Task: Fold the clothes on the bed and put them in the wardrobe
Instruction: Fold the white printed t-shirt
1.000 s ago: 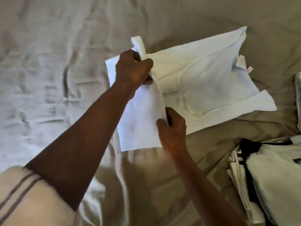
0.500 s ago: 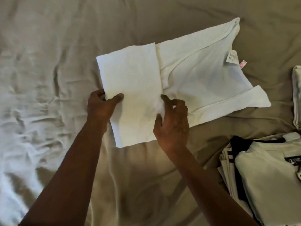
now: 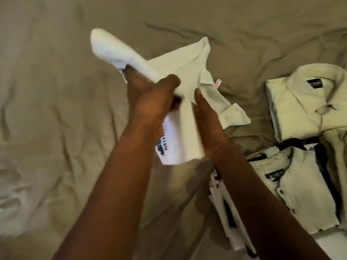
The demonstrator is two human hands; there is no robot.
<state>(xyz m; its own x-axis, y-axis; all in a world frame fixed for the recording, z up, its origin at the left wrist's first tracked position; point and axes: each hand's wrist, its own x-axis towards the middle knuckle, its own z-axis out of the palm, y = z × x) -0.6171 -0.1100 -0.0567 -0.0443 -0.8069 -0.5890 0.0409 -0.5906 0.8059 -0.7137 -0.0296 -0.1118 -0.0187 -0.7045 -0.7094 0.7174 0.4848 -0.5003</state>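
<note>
White T-shirt (image 3: 175,69): part-folded, held just above the bed (image 3: 56,94), between both hands. Left hand (image 3: 150,99): fingers curled round its middle. Right hand (image 3: 207,122): thumb on top, fingers hidden beneath, pinching the cloth. Folded shirts (image 3: 298,104): on the bed, right of the hands.

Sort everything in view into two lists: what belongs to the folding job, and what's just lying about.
Job in hand: white T-shirt, held up by the left hand and right hand; folded cream shirt and folded black-trimmed shirt, ready for the wardrobe.

Lying about: bed sheet, only the work surface.
</note>
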